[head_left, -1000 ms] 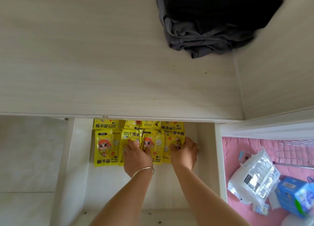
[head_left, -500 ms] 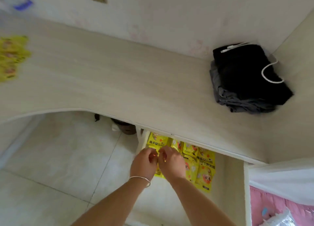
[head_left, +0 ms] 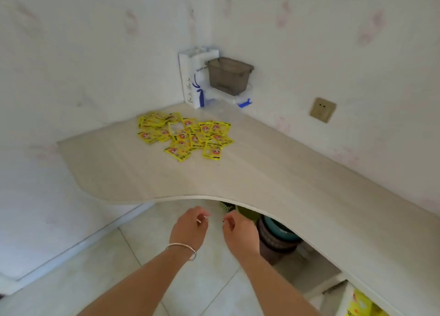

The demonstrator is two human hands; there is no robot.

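The left hand [head_left: 190,229] and the right hand [head_left: 241,235] are held loosely curled and empty below the curved pale wooden table [head_left: 262,177], on which flat yellow printed sachets [head_left: 185,135] are scattered.

Bright, even daylight — soft motion blur, wide-angle bending at edges.

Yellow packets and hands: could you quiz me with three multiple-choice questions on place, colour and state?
1. Where does the heap of yellow packets lie? A on a chair; B on the desk top; C on a stove.
2. What colour is the bracelet? A silver; B red; C black.
3. How are the left hand and right hand? A gripping packets; B empty, fingers loosely curled; C flat on the desk top.
Answers: B, scattered over its far end; A, pale metal on the left wrist; B, both hold nothing.
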